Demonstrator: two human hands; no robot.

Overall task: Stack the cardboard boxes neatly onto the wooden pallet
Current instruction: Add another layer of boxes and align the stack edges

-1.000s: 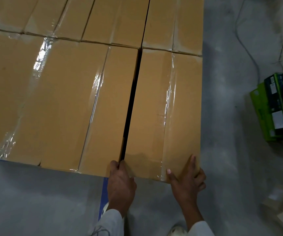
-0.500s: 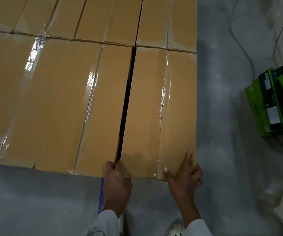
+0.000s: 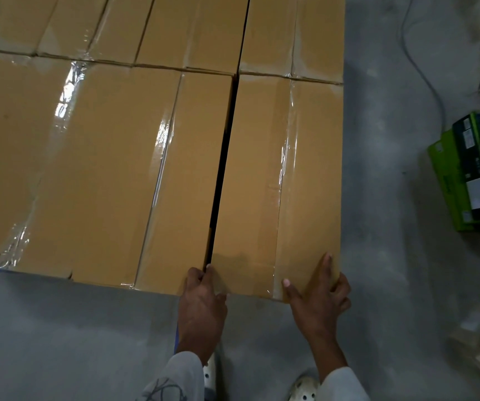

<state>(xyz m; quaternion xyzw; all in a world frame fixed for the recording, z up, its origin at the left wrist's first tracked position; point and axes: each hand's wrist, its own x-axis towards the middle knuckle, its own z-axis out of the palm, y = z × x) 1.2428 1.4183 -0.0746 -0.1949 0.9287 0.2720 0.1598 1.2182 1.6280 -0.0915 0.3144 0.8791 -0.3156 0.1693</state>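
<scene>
1. Both hands grip near edge of end box: left hand fingers curled at the slit corner; right hand thumb, forefinger flat on top, rest curled round outer corner.
2. I see it in the top layer, dark slit against neighbour box.

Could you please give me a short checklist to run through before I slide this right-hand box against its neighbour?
1. Left hand grips the end box at its near left corner: ok.
2. Right hand holds its near right corner: ok.
3. Gap to the neighbouring box closed: not ok, a dark slit runs the whole length.
4. Fingers clear of that gap: not ok, left fingertips sit at its mouth and might get pinched.
5. Far end meets the back row: ok, as far as it shows.
6. Pallet underneath square: cannot tell, hidden by the boxes.
</scene>
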